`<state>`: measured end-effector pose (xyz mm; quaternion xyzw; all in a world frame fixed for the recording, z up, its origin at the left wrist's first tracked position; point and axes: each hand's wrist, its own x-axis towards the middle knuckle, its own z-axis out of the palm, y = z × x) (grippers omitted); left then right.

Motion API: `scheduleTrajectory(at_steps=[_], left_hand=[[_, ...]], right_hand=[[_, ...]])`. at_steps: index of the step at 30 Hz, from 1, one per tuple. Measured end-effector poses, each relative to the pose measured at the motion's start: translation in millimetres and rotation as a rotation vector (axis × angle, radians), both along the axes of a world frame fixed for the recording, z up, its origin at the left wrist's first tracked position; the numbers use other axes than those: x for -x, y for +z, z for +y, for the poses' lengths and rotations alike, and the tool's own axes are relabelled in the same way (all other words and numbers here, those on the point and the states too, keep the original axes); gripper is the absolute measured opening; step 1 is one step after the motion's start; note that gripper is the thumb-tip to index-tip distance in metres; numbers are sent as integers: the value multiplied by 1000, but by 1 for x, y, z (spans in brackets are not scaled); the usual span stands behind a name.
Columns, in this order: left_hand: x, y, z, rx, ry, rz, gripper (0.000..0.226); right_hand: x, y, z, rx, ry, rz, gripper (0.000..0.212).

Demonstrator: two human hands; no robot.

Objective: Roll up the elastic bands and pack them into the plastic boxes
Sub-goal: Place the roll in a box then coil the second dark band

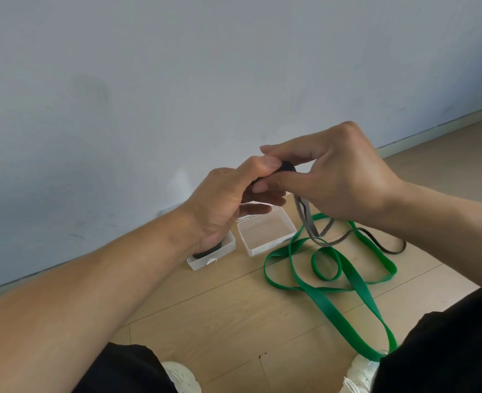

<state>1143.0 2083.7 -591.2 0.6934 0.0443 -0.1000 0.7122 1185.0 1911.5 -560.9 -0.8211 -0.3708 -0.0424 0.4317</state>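
Observation:
My left hand (228,199) and my right hand (336,177) meet above the floor, and both pinch a small black roll (286,168) of the dark grey elastic band. The band's loose length (316,231) hangs down from the roll and trails over the floor to the right. A wide green elastic band (330,296) lies in loose loops on the floor below my right hand. Two clear plastic boxes stand by the wall: the left box (205,263) holds a black rolled band (207,251), partly hidden by my left wrist. The right box (268,245) stands open with nothing visible in it.
The wooden floor (220,313) meets a pale blue wall (149,95) just behind the boxes. My knees in black trousers and white shoes (183,378) sit at the bottom edge, and the green band runs up to the right shoe.

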Motion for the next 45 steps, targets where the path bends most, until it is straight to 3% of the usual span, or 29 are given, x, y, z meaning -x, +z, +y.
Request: scheduleTrajectory(at_steps=[3,8,10,13,17,21,25,29,35,41,45], left_hand=[[-1,1,-1,38,-20,12,53],[0,2,0,268,-84,49,56],[1,1,1,337,-133,84,52],[1,3,4,310,-221,139,45],[4,4,5,8,-186,132,51],[10,-1,-5,-142,-104,20,42],[9,-2,-4,-21,-177,-9,31],[5,-2,-1,190,-188,-1,44],[0,-2,3,440,-299,4,65],[0,-1,3,447,-330,83,63],[6,0,2,212,-300,154,65]], right_hand=[[3,0,1,21,-30,-35,19],[3,-1,3,-156,113,260,15],[3,-2,2,-192,142,254,12],[1,-2,-2,-91,70,103,6],[-9,-5,-8,180,67,-198,16],[-2,-8,-5,191,107,-376,17],[-4,-9,-4,68,88,-275,19],[-4,-7,-5,-40,183,77,32],[5,-6,-2,-220,195,175,30],[5,-8,-3,-138,77,51,16],[-1,-14,-7,50,13,-143,15]])
